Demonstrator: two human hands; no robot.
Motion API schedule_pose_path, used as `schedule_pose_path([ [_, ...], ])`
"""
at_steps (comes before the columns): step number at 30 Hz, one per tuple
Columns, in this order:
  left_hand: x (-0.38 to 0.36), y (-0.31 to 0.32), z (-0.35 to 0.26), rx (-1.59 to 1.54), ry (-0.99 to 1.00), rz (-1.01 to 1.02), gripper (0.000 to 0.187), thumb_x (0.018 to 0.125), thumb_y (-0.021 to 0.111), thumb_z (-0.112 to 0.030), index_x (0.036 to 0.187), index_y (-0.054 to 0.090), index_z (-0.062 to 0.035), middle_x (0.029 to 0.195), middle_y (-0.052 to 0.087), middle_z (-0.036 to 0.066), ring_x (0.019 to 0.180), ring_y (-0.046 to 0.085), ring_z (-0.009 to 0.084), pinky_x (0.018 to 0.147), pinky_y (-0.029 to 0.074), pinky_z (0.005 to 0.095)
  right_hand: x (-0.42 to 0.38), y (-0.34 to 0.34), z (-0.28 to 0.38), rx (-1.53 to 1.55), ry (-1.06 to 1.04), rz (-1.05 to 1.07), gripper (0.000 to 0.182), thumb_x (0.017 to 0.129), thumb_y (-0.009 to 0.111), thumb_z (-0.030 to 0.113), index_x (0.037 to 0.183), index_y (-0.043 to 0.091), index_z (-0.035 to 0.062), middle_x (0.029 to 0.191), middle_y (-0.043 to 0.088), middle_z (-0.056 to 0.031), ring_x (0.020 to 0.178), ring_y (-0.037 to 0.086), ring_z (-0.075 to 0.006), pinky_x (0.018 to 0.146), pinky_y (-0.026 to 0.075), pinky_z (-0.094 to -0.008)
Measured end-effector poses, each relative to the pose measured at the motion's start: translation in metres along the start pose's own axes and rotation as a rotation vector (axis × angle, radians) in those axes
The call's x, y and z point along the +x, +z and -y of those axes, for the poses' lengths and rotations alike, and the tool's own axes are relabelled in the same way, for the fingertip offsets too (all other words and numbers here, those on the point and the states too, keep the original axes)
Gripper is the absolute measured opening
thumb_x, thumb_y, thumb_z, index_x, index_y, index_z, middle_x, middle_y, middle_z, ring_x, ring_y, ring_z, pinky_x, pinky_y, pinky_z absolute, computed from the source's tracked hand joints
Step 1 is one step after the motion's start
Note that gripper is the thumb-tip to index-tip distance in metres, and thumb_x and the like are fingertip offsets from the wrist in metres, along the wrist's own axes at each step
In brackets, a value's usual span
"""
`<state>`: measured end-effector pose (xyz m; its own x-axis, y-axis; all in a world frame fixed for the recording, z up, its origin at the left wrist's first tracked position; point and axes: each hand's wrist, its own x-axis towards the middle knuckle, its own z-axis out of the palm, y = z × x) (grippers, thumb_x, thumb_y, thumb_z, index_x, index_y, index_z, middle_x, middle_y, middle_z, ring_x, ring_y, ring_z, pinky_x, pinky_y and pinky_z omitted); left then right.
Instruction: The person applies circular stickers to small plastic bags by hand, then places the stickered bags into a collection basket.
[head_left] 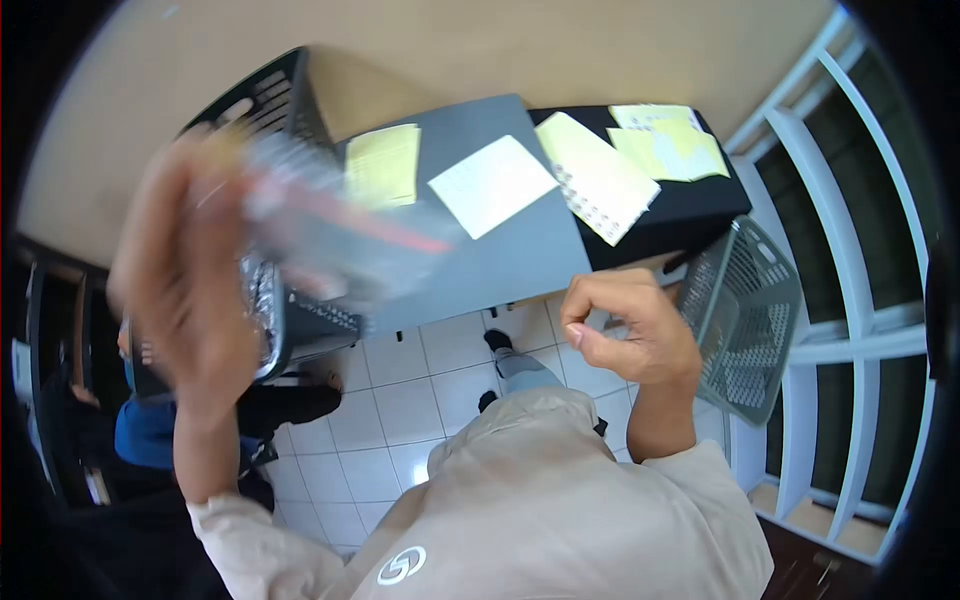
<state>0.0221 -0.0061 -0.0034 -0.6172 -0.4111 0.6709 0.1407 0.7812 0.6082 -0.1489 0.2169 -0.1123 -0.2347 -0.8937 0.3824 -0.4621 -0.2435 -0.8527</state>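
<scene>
A clear plastic bag [345,240] with a red strip is held up in the left hand [190,275], with the thumb and fingers clamped on its left end. Both are blurred, and what seems to be something dark is held inside the bag. The bag is raised over the left part of the counter [500,262] and extends to the right from the hand.

The right hand [635,325] is held apart from the bag, just off the near edge of the counter, its fingers curled and the tips of thumb and forefinger brought together.

Behind the left hand, a dark basket [297,115] is partly hidden, and shiny clear wrapping [266,290] can be seen near it.

On the grey part of the counter, a yellow paper stack [383,155] is laid at the left, with a white sheet [493,187] set at a slant to its right. A printed yellow sheet [600,175] is laid across the join with the black cloth [655,225], and more yellow papers [675,145] are spread at the far right.

A grey-green basket [745,325] is placed to the right of the counter, beside a white frame [865,350]. At the near left, blue clothing [145,432] is worn by another person, above the tiled floor [400,410].
</scene>
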Motion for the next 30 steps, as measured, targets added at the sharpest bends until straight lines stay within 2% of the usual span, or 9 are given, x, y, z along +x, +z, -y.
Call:
schedule_pose_path([
  [1,-0.013,-0.008,-0.008,-0.033,-0.109,-0.120,0.019,0.094,0.049,-0.009,0.081,0.057,0.0024,0.073,0.058,0.010,0.064,0.057,0.0169,0.053,0.043,0.0302,-0.012,0.003,0.002,-0.023,0.017,-0.025,0.005,0.076,0.062,-0.001,0.079,0.058,-0.0001,0.064,0.058,-0.0065,0.056,0.054,-0.0115,0.052,0.043,-0.0264],
  [3,-0.033,-0.021,-0.009,0.189,0.283,0.191,0.016,0.091,0.053,-0.006,0.079,0.055,0.0036,0.073,0.058,0.014,0.064,0.058,0.0202,0.055,0.045,0.0298,-0.036,0.020,0.011,0.138,0.186,-0.085,0.021,0.080,0.068,0.005,0.099,0.060,0.0013,0.066,0.062,-0.0062,0.054,0.055,-0.0100,0.052,0.044,-0.0234],
  [7,-0.091,0.021,-0.016,0.124,0.177,0.395,0.006,0.077,0.061,0.008,0.080,0.057,0.0049,0.072,0.060,0.015,0.062,0.060,0.0264,0.056,0.047,0.0317,-0.054,0.039,0.059,0.439,0.283,-0.070,0.060,0.082,0.070,0.011,0.134,0.042,0.0026,0.075,0.069,-0.0103,0.058,0.065,-0.0150,0.055,0.049,-0.0244],
  [10,-0.121,0.060,-0.019,-0.027,0.068,0.427,0.002,0.079,0.060,0.007,0.079,0.059,0.0057,0.074,0.060,0.015,0.064,0.056,0.0212,0.057,0.043,0.0286,-0.066,0.050,0.059,0.264,0.341,-0.083,0.043,0.084,0.065,0.011,0.123,0.051,0.0000,0.074,0.068,-0.0128,0.059,0.066,-0.0263,0.058,0.051,-0.0306],
  [17,-0.136,0.170,-0.028,-0.262,-0.078,0.556,0.012,0.078,0.066,0.001,0.089,0.066,0.0065,0.079,0.062,0.015,0.071,0.060,0.0227,0.065,0.046,0.0279,-0.137,-0.005,-0.008,-0.263,0.301,-0.428,0.010,0.084,0.063,0.005,0.091,0.069,0.0001,0.078,0.068,-0.0148,0.060,0.067,-0.0209,0.054,0.051,-0.0265],
  [19,-0.135,0.199,-0.021,-0.238,-0.110,0.600,0.024,0.081,0.065,-0.001,0.104,0.064,0.0050,0.082,0.063,0.012,0.076,0.060,0.0199,0.069,0.047,0.0277,-0.172,-0.051,-0.013,-0.165,0.605,-0.619,0.011,0.084,0.061,0.003,0.090,0.069,-0.0013,0.076,0.069,-0.0113,0.063,0.066,-0.0145,0.055,0.051,-0.0251],
  [21,-0.142,0.231,-0.004,-0.314,-0.392,0.525,0.031,0.081,0.065,0.001,0.113,0.063,0.0010,0.086,0.065,0.009,0.078,0.061,0.0166,0.070,0.048,0.0280,-0.221,-0.103,-0.038,-0.299,0.764,-0.787,0.015,0.085,0.059,0.002,0.094,0.070,-0.0012,0.074,0.068,-0.0072,0.067,0.065,-0.0101,0.056,0.051,-0.0245],
  [26,-0.166,0.300,0.023,-0.333,-0.748,0.423,0.027,0.094,0.057,-0.014,0.118,0.060,-0.0015,0.091,0.064,0.007,0.084,0.061,0.0142,0.073,0.049,0.0271,-0.370,-0.197,-0.145,-0.497,1.106,-0.902,0.017,0.079,0.064,0.011,0.091,0.071,0.0011,0.077,0.069,-0.0155,0.068,0.068,-0.0254,0.064,0.051,-0.0325],
  [30,-0.173,0.327,0.037,-0.344,-0.894,0.631,0.030,0.096,0.054,-0.021,0.117,0.060,-0.0009,0.097,0.065,0.008,0.093,0.061,0.0157,0.078,0.049,0.0288,-0.458,-0.199,-0.234,-0.538,1.391,-0.767,0.017,0.076,0.064,0.013,0.089,0.073,0.0061,0.079,0.069,-0.0168,0.077,0.068,-0.0321,0.073,0.052,-0.0371],
])
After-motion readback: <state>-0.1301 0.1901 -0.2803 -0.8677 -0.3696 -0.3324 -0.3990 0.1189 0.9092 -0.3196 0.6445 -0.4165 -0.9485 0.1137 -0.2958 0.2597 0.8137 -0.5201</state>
